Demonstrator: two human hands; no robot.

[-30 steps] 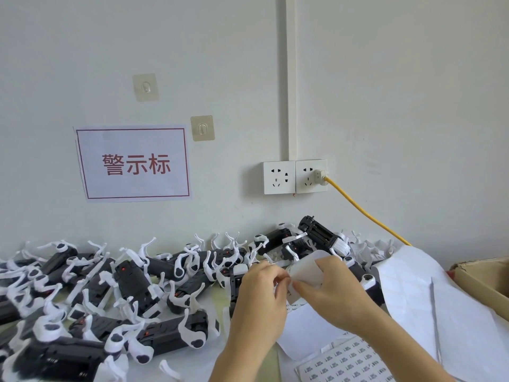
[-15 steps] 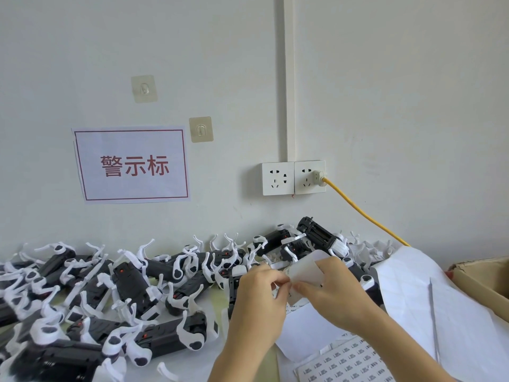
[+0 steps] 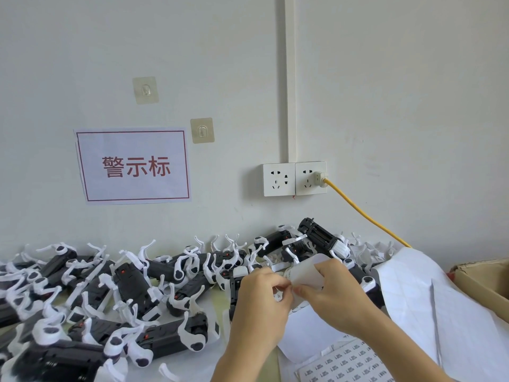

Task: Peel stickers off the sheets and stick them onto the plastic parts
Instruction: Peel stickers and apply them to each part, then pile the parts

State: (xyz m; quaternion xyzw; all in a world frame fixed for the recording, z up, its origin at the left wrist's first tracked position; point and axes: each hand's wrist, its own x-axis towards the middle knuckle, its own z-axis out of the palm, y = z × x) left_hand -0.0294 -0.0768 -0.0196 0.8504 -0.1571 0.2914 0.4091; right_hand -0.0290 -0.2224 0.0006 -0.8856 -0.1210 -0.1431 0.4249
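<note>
My right hand holds a small curled white sticker sheet above the table, thumb on its front. My left hand pinches at the sheet's lower left edge, where a small sticker shows by the fingertips. A heap of black and white plastic parts covers the table to the left and behind the hands. A flat sheet of printed stickers lies at the bottom, below my right forearm.
Large white backing sheets are draped on the right, next to an open cardboard box. A yellow cable runs from the wall socket down behind the sheets. A red-bordered sign hangs on the wall.
Both hands stay on the small sheet almost in place; the left fingers have worked along its edge, and a small sticker now shows there.
</note>
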